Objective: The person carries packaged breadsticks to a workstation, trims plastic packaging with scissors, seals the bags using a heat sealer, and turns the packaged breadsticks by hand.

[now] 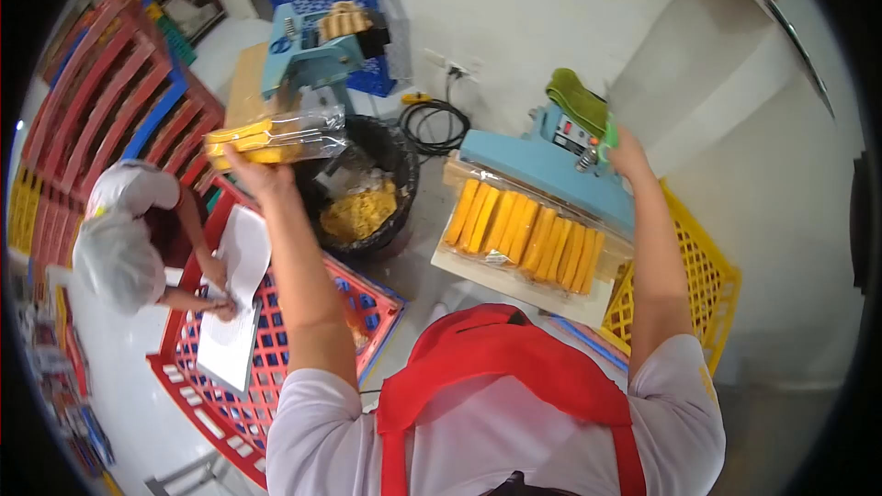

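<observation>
My left hand (262, 174) holds up a clear plastic bag (276, 136) with yellow sticks inside, over the edge of a black-lined bin (404, 165). At the right, my right hand (627, 154) is closed at a green part on the control end of a light blue sealing machine (542, 170); what its fingers grip is too small to make out. In front of the machine, several bags of yellow sticks (524, 237) lie in a row on a pale board (519, 292).
A co-worker (129, 230) at the left writes on papers (230, 349) over a red crate (202, 413). A second blue machine (308, 55) stands behind the bin. A yellow crate (712, 266) is at the right. A green cloth (577, 101) lies atop the sealing machine.
</observation>
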Motion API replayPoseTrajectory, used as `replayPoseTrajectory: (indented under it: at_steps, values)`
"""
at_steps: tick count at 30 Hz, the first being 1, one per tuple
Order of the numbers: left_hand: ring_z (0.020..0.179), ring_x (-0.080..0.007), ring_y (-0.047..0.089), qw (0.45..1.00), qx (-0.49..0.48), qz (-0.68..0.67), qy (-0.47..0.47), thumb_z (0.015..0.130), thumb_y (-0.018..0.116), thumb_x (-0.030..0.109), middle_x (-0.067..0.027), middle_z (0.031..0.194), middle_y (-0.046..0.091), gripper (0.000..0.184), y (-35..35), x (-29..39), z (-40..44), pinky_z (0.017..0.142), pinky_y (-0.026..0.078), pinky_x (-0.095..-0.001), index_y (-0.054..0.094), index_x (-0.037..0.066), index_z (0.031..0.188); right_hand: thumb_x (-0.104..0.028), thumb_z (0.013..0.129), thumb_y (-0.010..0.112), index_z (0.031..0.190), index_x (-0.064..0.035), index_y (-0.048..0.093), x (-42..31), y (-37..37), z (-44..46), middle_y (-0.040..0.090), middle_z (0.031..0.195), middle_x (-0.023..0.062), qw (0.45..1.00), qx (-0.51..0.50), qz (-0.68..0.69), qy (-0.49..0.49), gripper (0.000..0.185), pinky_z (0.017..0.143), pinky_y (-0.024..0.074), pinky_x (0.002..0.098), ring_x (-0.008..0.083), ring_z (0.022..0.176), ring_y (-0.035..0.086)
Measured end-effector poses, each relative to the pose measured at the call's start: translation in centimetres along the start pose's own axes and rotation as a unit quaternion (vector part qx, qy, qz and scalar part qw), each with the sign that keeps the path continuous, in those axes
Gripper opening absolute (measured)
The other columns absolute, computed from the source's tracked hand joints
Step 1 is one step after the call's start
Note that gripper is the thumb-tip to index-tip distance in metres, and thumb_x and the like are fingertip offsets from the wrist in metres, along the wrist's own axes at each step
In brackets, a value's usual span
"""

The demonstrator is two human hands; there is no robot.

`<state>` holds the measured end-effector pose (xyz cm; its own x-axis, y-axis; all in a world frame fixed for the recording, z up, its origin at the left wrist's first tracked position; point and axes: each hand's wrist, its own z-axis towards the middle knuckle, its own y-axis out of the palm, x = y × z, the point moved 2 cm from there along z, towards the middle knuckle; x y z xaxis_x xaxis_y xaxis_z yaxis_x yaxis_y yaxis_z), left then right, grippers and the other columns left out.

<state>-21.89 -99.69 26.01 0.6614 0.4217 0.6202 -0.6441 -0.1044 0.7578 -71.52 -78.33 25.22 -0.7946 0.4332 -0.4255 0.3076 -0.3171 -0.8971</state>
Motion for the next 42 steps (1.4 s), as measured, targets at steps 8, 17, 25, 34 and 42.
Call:
replayPoseTrajectory:
  at_steps: [8,17,25,34,42]
  values:
    - [0.087,-0.0301,0.056,0.905,0.017,-0.299,-0.3,0.081,0.038,0.041,-0.0089,0.093,0.059,0.036,1.5,-2.5,-9.9,0.08,0.044,-0.051,0.056,0.011,0.09,-0.008,0.067,0.055,0.09,-0.0027,0.059,7.6,5.9,-0.6,0.058,0.083,0.0231,0.999,0.047,0.017,-0.02,0.024,0.07,0.0429,0.0413,0.0376,0.082,0.055]
    - [0.09,-0.0299,0.055,0.925,-0.022,-0.25,-0.286,0.083,0.039,0.045,-0.013,0.101,0.056,0.044,1.7,1.6,-14.6,0.08,0.044,-0.0486,0.052,0.009,0.104,-0.013,0.075,0.049,0.093,-0.0013,0.058,3.5,4.7,-1.5,0.058,0.087,0.0216,0.994,0.036,-0.094,-0.032,0.023,0.071,0.043,0.044,0.0377,0.083,0.054]
    - [0.087,-0.0237,0.057,0.849,-0.062,-0.237,-0.468,0.081,0.04,0.053,-0.0084,0.099,0.058,0.054,1.0,-0.5,-23.4,0.079,0.045,-0.0396,0.051,0.009,0.11,-0.019,0.082,0.054,0.112,-0.0024,0.052,-14.1,3.4,-8.0,0.047,0.119,0.0124,0.888,-0.077,0.347,-0.292,0.034,0.083,0.0394,0.0269,0.0211,0.105,0.047]
    - [0.087,-0.0225,0.057,0.867,0.006,-0.22,-0.446,0.083,0.042,0.045,-0.0059,0.095,0.059,0.042,-1.9,3.8,-26.1,0.075,0.046,-0.0386,0.054,0.01,0.102,-0.029,0.088,0.043,0.117,0.0001,0.047,-25.2,14.2,-14.3,0.041,0.127,0.0132,0.734,-0.41,0.459,-0.288,0.041,0.098,0.025,0.0294,0.0217,0.119,0.036]
    - [0.097,-0.0315,0.051,0.901,0.123,-0.283,-0.304,0.083,0.034,0.052,-0.01,0.106,0.054,0.047,-2.2,4.9,-21.3,0.081,0.045,-0.0505,0.051,0.014,0.105,-0.022,0.087,0.046,0.111,-0.0005,0.052,-19.6,7.4,-8.2,0.051,0.114,0.0169,0.855,-0.128,0.373,-0.337,0.033,0.093,0.0317,0.0297,0.024,0.112,0.043]
